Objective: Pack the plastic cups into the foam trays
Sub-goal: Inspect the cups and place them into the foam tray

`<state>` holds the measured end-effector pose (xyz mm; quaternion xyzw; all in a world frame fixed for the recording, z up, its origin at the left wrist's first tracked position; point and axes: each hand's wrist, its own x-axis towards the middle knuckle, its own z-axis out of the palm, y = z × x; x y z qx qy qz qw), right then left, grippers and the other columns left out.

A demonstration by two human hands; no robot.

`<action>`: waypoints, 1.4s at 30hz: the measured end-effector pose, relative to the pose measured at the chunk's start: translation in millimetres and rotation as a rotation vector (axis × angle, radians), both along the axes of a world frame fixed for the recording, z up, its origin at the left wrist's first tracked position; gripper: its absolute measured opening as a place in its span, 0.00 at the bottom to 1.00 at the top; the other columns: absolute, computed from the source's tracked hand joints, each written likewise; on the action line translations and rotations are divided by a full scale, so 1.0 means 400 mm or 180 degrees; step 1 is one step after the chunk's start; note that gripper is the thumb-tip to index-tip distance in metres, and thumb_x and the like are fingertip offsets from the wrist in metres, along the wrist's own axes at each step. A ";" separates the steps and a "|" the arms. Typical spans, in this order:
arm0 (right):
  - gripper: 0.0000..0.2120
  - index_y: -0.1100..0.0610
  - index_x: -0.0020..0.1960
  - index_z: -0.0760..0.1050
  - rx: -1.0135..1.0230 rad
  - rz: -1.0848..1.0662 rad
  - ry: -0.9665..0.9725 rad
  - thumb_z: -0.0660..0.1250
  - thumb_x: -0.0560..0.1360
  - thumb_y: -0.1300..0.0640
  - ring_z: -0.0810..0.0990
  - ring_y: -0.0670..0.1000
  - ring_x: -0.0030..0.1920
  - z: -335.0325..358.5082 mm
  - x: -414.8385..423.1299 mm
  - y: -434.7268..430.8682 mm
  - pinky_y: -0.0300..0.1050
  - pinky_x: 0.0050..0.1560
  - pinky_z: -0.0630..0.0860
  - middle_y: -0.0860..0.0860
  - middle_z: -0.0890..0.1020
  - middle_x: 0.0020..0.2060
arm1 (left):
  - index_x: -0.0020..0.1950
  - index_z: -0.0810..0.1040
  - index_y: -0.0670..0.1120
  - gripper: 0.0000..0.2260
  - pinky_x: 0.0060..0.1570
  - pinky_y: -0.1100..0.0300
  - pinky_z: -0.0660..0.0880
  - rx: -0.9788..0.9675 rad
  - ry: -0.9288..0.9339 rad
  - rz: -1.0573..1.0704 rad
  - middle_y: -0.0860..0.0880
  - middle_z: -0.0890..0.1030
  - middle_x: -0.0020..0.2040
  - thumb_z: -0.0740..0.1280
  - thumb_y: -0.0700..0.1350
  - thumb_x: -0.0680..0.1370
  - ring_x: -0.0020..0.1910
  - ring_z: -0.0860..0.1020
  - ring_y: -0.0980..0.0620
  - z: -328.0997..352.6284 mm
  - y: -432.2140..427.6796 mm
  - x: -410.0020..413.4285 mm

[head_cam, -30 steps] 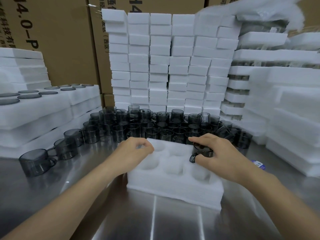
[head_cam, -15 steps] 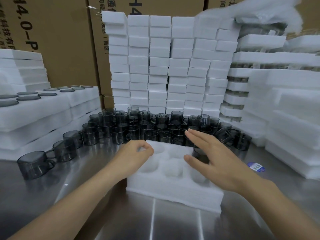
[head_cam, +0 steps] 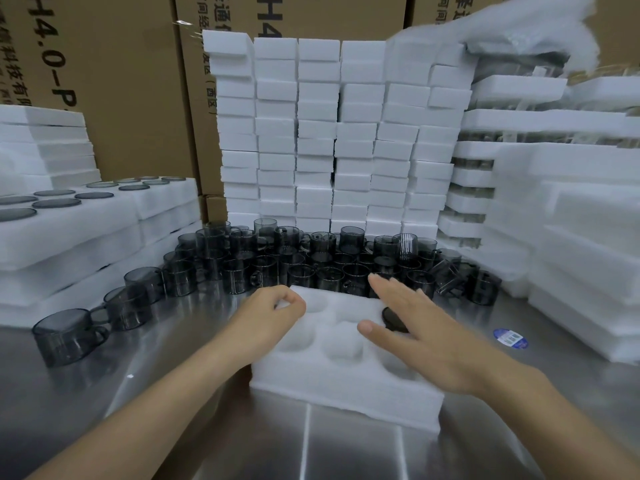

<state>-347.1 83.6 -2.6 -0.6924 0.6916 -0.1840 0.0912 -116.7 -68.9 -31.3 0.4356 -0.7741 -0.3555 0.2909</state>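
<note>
1. A white foam tray point(head_cam: 346, 386) with six round pockets lies flat on the steel desk point(head_cam: 346, 452), straight in front of the person.
2. One smoky plastic cup point(head_cam: 393, 318) sits in the tray's far right pocket. Only part of its dark rim shows, because the fingers above cover the rest. The other five pockets show bare foam.
3. The right hand point(head_cam: 426, 334) is released. Its fingers are straight and spread, it grasps nothing, and it hangs over the right side of the tray, above the seated cup.
4. The left hand point(head_cam: 273, 315) is curled round the tray's far left corner, grasping it. Foam shows between the thumb and forefinger.
5. The loose cups point(head_cam: 311, 258) stand crowded on the desk just behind the tray, some stacked on others. A few more trail off to the left in a line point(head_cam: 69, 334).
6. Stacked foam blocks point(head_cam: 318, 133) form a wall behind the cups, in front of the cardboard cartons point(head_cam: 131, 81).
7. Filled trays point(head_cam: 86, 209) are piled at the left, with dark cup rims showing in their tops. More foam stacks point(head_cam: 571, 237) stand at the right.
8. A blue label point(head_cam: 510, 338) lies on the desk to the right of the tray.
</note>
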 end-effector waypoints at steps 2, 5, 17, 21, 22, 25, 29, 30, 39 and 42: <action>0.42 0.37 0.85 0.45 -0.0377 0.0031 -0.0070 0.50 0.76 0.23 0.38 0.26 0.78 0.008 -0.004 0.005 0.34 0.79 0.36 0.24 0.45 0.79 | 0.49 0.84 0.58 0.14 0.41 0.57 0.72 0.0045 0.0034 0.0036 0.55 0.83 0.42 0.64 0.61 0.72 0.37 0.78 0.55 0.003 0.003 -0.002; 0.46 0.39 0.86 0.45 -0.0013 0.0103 -0.0035 0.46 0.73 0.20 0.37 0.28 0.79 0.007 -0.001 -0.002 0.38 0.80 0.35 0.27 0.45 0.81 | 0.51 0.84 0.59 0.12 0.45 0.56 0.74 0.0094 0.0091 0.0108 0.56 0.84 0.47 0.65 0.61 0.74 0.44 0.82 0.53 0.000 0.007 -0.010; 0.27 0.39 0.72 0.76 -0.0480 -0.0439 -0.0845 0.58 0.78 0.30 0.72 0.39 0.71 -0.026 -0.053 -0.022 0.40 0.74 0.64 0.35 0.77 0.68 | 0.50 0.85 0.53 0.05 0.42 0.64 0.69 0.0503 0.1017 0.0394 0.56 0.83 0.53 0.69 0.45 0.81 0.44 0.77 0.60 -0.033 0.038 -0.044; 0.10 0.39 0.55 0.83 -0.1003 -0.0598 -0.1131 0.64 0.83 0.40 0.79 0.36 0.58 -0.048 -0.075 -0.039 0.44 0.65 0.73 0.34 0.84 0.52 | 0.52 0.83 0.53 0.04 0.45 0.63 0.68 0.0683 0.1278 0.0384 0.54 0.79 0.61 0.70 0.45 0.80 0.55 0.76 0.58 -0.042 0.063 -0.057; 0.11 0.41 0.54 0.84 -0.1110 -0.0684 -0.1229 0.64 0.83 0.40 0.80 0.37 0.56 -0.053 -0.085 -0.042 0.45 0.63 0.74 0.36 0.85 0.51 | 0.53 0.83 0.54 0.04 0.45 0.64 0.67 0.0669 0.1278 0.0382 0.56 0.76 0.63 0.70 0.45 0.80 0.59 0.75 0.58 -0.044 0.072 -0.061; 0.21 0.50 0.52 0.84 -0.1274 -0.0961 -0.1384 0.60 0.83 0.36 0.82 0.45 0.52 -0.069 -0.121 -0.044 0.47 0.58 0.75 0.46 0.86 0.48 | 0.52 0.82 0.56 0.03 0.47 0.65 0.66 0.0544 0.1153 0.0286 0.59 0.72 0.63 0.71 0.47 0.80 0.62 0.73 0.57 -0.034 0.074 -0.064; 0.24 0.49 0.45 0.83 -0.1135 -0.1314 -0.1264 0.56 0.84 0.37 0.82 0.49 0.48 -0.100 -0.156 -0.038 0.50 0.49 0.74 0.46 0.86 0.43 | 0.50 0.81 0.56 0.03 0.49 0.58 0.73 -0.0555 0.0787 0.0621 0.55 0.79 0.58 0.70 0.48 0.82 0.57 0.78 0.52 0.002 0.008 -0.008; 0.24 0.50 0.43 0.82 -0.1069 -0.1357 -0.1227 0.56 0.85 0.38 0.82 0.52 0.48 -0.107 -0.161 -0.040 0.52 0.51 0.75 0.48 0.86 0.42 | 0.51 0.80 0.57 0.03 0.52 0.56 0.74 -0.0969 0.0505 0.0870 0.58 0.78 0.59 0.71 0.48 0.82 0.59 0.77 0.54 0.011 -0.018 0.016; 0.26 0.49 0.43 0.84 -0.0948 -0.1383 -0.1238 0.55 0.84 0.35 0.83 0.51 0.46 -0.133 -0.182 -0.054 0.54 0.52 0.77 0.46 0.87 0.40 | 0.74 0.78 0.57 0.19 0.72 0.43 0.68 -0.1898 -0.1220 0.1370 0.47 0.71 0.77 0.67 0.52 0.83 0.77 0.63 0.43 0.101 -0.296 0.094; 0.26 0.49 0.42 0.84 -0.0941 -0.1357 -0.1259 0.55 0.84 0.35 0.83 0.50 0.45 -0.133 -0.185 -0.056 0.51 0.48 0.75 0.46 0.87 0.40 | 0.74 0.80 0.58 0.18 0.75 0.41 0.66 -0.2062 -0.1573 0.1256 0.47 0.68 0.81 0.67 0.57 0.83 0.81 0.59 0.44 0.103 -0.337 0.081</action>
